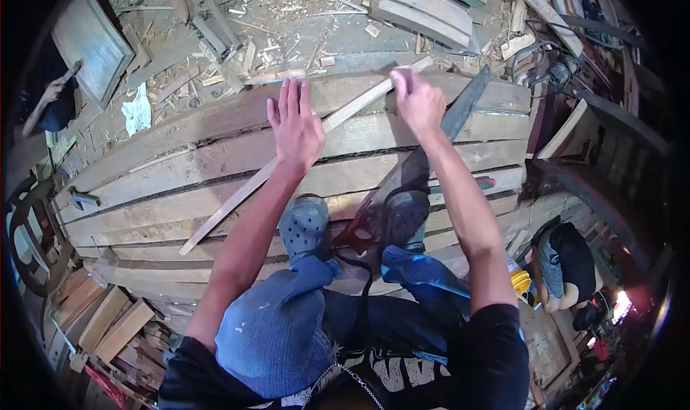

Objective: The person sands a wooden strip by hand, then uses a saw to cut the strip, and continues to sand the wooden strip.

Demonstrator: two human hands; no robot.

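A long, thin wooden strip [233,203] lies at a slant across the wide planks [215,155] in front of me. My left hand [298,130] rests on the strip about midway, its fingers stretched out. Close to the strip's far end, my right hand [418,102] is closed, its fingers curled; what it grips is hidden, with a small dark edge showing by the thumb. A handsaw with a red handle [356,234] lies between my feet, its dark blade [468,102] running out past my right forearm.
A red-and-grey hand tool [484,183] lies right of my forearm, and a hammer [84,198] at the left. Wood offcuts [420,11] and shavings cover the floor beyond. One person's hand [54,90] holds a tool by a panel [93,40]; another person [568,263] crouches at right.
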